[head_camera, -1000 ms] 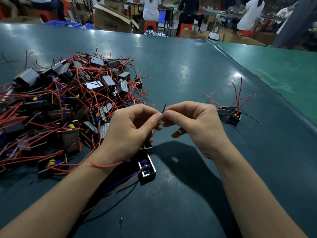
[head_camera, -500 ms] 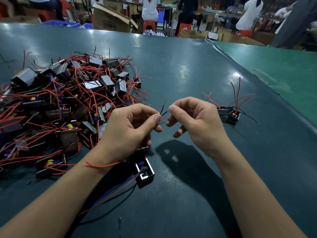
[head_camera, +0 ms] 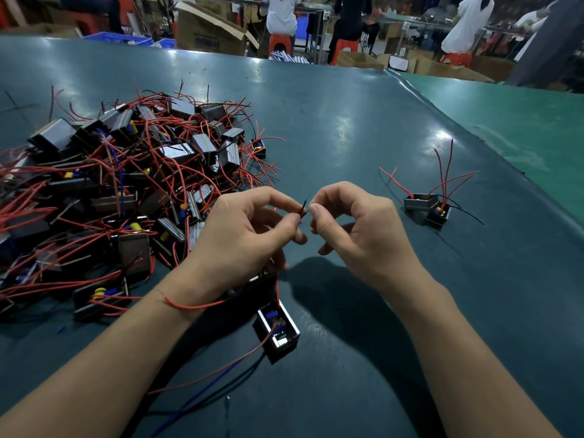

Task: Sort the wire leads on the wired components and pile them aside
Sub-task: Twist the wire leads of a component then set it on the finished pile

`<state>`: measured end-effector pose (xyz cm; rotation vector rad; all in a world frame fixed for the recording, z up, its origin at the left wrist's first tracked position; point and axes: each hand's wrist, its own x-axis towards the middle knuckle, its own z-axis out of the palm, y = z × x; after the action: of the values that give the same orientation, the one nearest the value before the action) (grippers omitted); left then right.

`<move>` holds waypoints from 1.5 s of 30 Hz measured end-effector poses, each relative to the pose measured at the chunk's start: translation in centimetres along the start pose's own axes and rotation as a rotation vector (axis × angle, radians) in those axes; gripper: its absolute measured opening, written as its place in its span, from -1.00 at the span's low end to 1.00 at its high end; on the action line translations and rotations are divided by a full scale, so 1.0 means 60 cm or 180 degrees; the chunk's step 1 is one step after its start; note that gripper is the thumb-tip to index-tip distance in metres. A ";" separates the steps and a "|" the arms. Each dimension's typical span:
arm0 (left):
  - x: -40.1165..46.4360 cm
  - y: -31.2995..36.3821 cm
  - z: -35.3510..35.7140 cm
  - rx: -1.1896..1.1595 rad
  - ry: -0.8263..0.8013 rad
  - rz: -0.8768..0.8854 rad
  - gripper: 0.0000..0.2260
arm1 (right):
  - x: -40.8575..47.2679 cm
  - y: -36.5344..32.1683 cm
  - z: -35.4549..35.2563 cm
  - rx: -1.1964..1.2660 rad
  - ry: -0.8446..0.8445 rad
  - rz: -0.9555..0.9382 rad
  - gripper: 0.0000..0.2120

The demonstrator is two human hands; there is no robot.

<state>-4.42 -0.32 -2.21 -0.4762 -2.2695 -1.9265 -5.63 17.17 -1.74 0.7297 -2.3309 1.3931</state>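
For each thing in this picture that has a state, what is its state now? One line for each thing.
left hand: pinches the wire tips between thumb and forefinger.
right hand: fingers curled, fingertips at the wire tips; grip unclear.
wire tips: black, raised between both hands.
component: lies near the left wrist, leads trailing toward the person.
big pile: tangled, unsorted, on the left.
small pile: two components set aside on the right, red leads up.

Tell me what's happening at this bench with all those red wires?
A person is sorting wire leads on small boxy components. The left hand pinches the thin dark lead ends and the right hand has its fingertips up against them; whether it grips them is unclear. The component being worked on lies on the table below the hands. A big tangled heap waits at left; two components sit apart at right.
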 end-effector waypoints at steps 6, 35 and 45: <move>0.003 0.000 -0.003 0.0147 0.0017 -0.0126 -0.94 | 0.001 0.002 0.001 -0.0158 0.0054 -0.0152 -0.97; 0.008 0.005 -0.012 0.0218 -0.0294 -0.0217 -0.86 | -0.001 -0.006 0.009 -0.0235 0.0120 -0.0430 -0.96; 0.009 0.003 -0.018 0.0437 -0.0395 -0.0095 -0.94 | -0.001 -0.004 0.004 -0.0270 -0.0162 -0.0458 -0.95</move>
<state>-4.97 -1.29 -1.66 -0.5620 -2.4789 -1.7848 -5.47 16.91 -1.72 0.8979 -2.3091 1.2204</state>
